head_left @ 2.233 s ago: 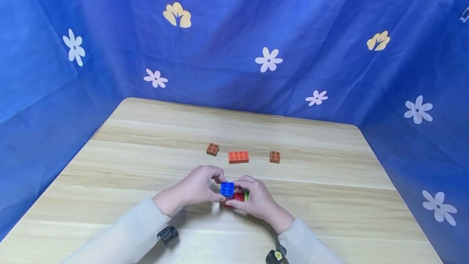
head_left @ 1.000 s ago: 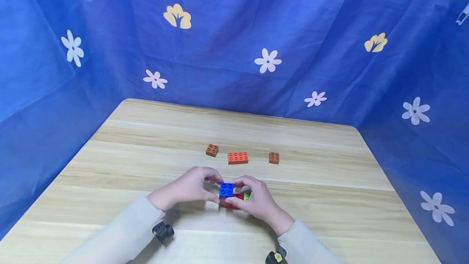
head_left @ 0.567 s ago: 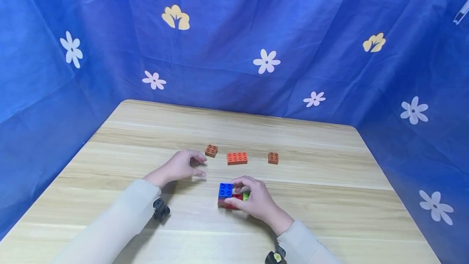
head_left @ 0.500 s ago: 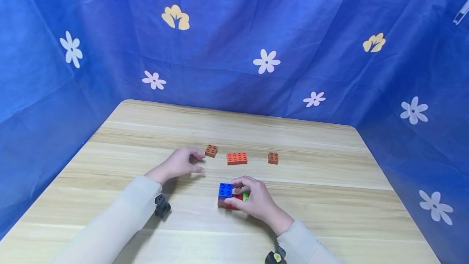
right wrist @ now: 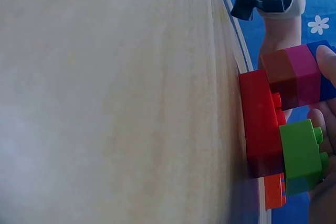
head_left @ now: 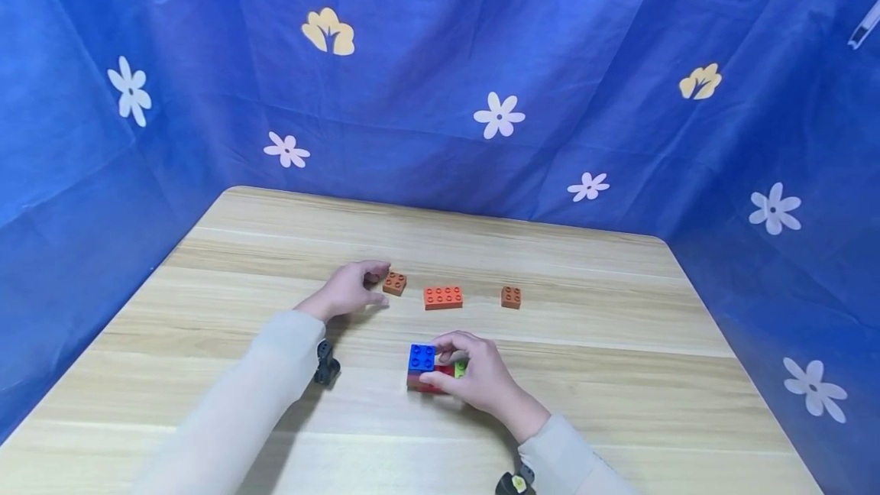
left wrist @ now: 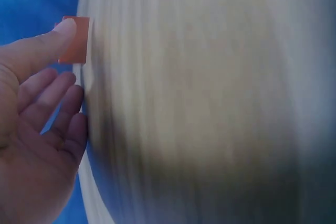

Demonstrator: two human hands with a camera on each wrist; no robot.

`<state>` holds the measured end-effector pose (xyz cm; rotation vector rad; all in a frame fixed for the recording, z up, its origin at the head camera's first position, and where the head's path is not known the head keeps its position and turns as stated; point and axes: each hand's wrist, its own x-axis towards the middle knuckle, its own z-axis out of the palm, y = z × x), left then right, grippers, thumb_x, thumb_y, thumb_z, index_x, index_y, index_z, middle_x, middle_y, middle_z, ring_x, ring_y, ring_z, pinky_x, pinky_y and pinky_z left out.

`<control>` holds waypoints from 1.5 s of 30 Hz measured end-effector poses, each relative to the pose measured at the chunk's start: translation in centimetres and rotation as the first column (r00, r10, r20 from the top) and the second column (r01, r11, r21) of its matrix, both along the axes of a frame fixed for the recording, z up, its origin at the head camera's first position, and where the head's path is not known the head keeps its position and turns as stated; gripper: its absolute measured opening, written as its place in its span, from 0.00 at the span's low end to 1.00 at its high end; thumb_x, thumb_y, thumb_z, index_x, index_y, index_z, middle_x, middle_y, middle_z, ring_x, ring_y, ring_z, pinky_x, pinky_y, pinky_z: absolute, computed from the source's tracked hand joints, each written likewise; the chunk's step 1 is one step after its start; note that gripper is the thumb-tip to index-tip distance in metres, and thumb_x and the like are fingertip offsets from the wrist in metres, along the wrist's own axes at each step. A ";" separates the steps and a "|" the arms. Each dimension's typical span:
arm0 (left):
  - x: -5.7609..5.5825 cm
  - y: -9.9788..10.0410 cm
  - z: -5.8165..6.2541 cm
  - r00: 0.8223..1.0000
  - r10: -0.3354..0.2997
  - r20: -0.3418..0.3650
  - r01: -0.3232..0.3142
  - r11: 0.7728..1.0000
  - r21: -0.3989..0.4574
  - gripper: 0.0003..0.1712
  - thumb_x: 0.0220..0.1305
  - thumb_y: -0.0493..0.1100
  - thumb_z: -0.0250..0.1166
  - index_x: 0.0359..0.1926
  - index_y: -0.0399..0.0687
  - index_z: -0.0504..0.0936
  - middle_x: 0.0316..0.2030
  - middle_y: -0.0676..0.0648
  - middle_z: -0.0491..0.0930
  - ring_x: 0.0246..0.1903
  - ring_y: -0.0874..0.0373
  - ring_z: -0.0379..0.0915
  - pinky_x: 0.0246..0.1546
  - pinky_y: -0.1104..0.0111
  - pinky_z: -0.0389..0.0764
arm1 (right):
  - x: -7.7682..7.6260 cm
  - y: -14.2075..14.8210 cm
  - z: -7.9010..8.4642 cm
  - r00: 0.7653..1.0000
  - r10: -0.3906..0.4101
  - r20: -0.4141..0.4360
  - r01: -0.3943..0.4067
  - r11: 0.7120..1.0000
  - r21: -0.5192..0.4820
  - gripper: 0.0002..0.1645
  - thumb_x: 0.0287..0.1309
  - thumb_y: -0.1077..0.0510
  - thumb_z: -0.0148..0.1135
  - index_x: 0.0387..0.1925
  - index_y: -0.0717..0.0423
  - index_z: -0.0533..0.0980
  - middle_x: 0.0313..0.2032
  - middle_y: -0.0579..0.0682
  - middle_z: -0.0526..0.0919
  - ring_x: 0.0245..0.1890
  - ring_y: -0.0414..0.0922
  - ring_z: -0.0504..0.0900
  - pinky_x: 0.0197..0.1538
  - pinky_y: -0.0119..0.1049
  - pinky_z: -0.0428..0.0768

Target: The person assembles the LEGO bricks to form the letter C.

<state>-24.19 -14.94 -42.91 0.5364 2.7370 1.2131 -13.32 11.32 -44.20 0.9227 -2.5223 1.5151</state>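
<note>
my left fingers (left wrist: 50,100) parted beside the leftmost brown brick (head_left: 395,283), contact unclear | my right fingers (head_left: 459,339) grip the blue-topped stack (head_left: 422,358) on the counter (head_left: 584,373) | step, i judge: fetching that brick | next calls for a square pinch

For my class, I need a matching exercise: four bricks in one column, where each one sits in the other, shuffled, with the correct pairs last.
1. Blue brick
2. Pink brick
3. Green brick
4. Orange brick

A. Under the blue brick, over a brown one
B. On the table, between two loose brown bricks
C. Top of the stack at the right hand
D. Joined to the red brick, nothing stacked on it

Pairs: 1-C, 2-A, 3-D, 4-B
</note>
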 end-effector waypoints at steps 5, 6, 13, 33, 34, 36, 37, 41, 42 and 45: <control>-0.4 0.7 -0.3 1.000 0.020 0.001 -0.020 0.999 -0.027 0.36 0.51 0.33 0.72 0.61 0.31 0.70 0.50 0.34 0.77 0.50 0.41 0.72 0.56 0.52 0.70 | -0.1 -0.1 -0.3 1.000 0.003 -0.019 -0.003 1.000 -0.006 0.21 0.44 0.53 0.76 0.40 0.55 0.79 0.34 0.44 0.83 0.31 0.40 0.83 0.41 0.32 0.81; -0.4 0.8 -0.4 1.000 0.026 -0.004 -0.026 0.999 -0.033 0.35 0.51 0.32 0.71 0.60 0.31 0.70 0.50 0.34 0.77 0.50 0.41 0.73 0.56 0.52 0.71 | -0.2 -0.1 -0.3 1.000 0.002 -0.022 -0.002 1.000 -0.007 0.21 0.44 0.53 0.76 0.40 0.55 0.79 0.34 0.45 0.83 0.31 0.40 0.83 0.41 0.31 0.81; -0.5 0.8 -0.7 0.997 0.069 -0.028 -0.070 0.997 -0.026 0.23 0.52 0.32 0.70 0.51 0.33 0.78 0.44 0.39 0.80 0.42 0.46 0.75 0.48 0.56 0.76 | -0.1 -0.1 -0.2 1.000 -0.001 -0.009 0.001 1.000 -0.008 0.21 0.45 0.54 0.76 0.40 0.55 0.79 0.35 0.45 0.83 0.31 0.40 0.83 0.41 0.32 0.82; 2.8 1.0 2.2 0.998 0.009 -0.062 -0.002 0.993 0.118 0.22 0.50 0.38 0.72 0.48 0.38 0.81 0.40 0.45 0.81 0.38 0.53 0.74 0.40 0.63 0.79 | -0.3 -0.1 0.0 1.000 -0.008 0.027 0.008 1.000 -0.009 0.21 0.44 0.54 0.76 0.41 0.55 0.79 0.34 0.44 0.83 0.32 0.42 0.83 0.42 0.33 0.81; 3.2 1.1 2.4 0.998 -0.003 -0.064 0.011 0.992 0.127 0.22 0.50 0.38 0.72 0.48 0.37 0.81 0.40 0.46 0.81 0.38 0.54 0.74 0.40 0.63 0.79 | -0.3 -0.1 0.0 0.999 -0.012 0.033 0.012 1.000 -0.007 0.21 0.43 0.55 0.76 0.41 0.55 0.79 0.34 0.45 0.83 0.32 0.43 0.83 0.42 0.33 0.82; 3.9 1.3 2.8 0.996 -0.032 -0.078 0.043 0.990 0.138 0.22 0.50 0.38 0.72 0.48 0.37 0.81 0.40 0.46 0.82 0.38 0.54 0.75 0.40 0.64 0.79 | -0.3 -0.2 0.1 0.999 -0.019 0.046 0.019 1.000 -0.002 0.21 0.43 0.58 0.77 0.41 0.57 0.79 0.35 0.46 0.83 0.32 0.45 0.84 0.42 0.35 0.82; 4.3 1.4 2.9 0.995 -0.046 -0.084 0.058 0.989 0.139 0.22 0.50 0.38 0.72 0.48 0.38 0.81 0.40 0.47 0.82 0.38 0.54 0.75 0.39 0.64 0.79 | -0.3 -0.2 0.2 0.998 -0.023 0.051 0.023 1.000 0.001 0.22 0.42 0.59 0.77 0.41 0.58 0.79 0.35 0.48 0.83 0.32 0.47 0.84 0.42 0.36 0.82; 5.7 2.0 3.5 0.987 -0.118 -0.110 0.133 0.980 0.145 0.21 0.49 0.38 0.73 0.47 0.40 0.82 0.39 0.49 0.82 0.38 0.53 0.75 0.39 0.63 0.79 | -0.2 -0.3 0.4 0.998 -0.022 0.055 0.022 1.000 0.003 0.22 0.41 0.65 0.76 0.41 0.63 0.78 0.36 0.53 0.83 0.32 0.53 0.84 0.41 0.39 0.83; 6.1 2.2 3.6 0.983 -0.139 -0.116 0.155 0.977 0.146 0.21 0.49 0.38 0.72 0.47 0.40 0.82 0.40 0.50 0.81 0.38 0.53 0.75 0.39 0.62 0.79 | -0.2 -0.3 0.4 0.999 -0.020 0.051 0.020 1.000 0.002 0.22 0.41 0.66 0.76 0.40 0.64 0.78 0.36 0.54 0.83 0.32 0.54 0.83 0.41 0.40 0.83; 7.1 2.6 3.9 0.974 -0.194 -0.116 0.210 0.966 0.152 0.22 0.49 0.37 0.72 0.47 0.42 0.81 0.40 0.52 0.81 0.38 0.55 0.74 0.40 0.61 0.79 | -0.3 -0.3 0.4 0.999 -0.014 0.041 0.014 1.000 -0.003 0.22 0.40 0.65 0.76 0.40 0.64 0.78 0.35 0.54 0.83 0.31 0.53 0.83 0.40 0.40 0.83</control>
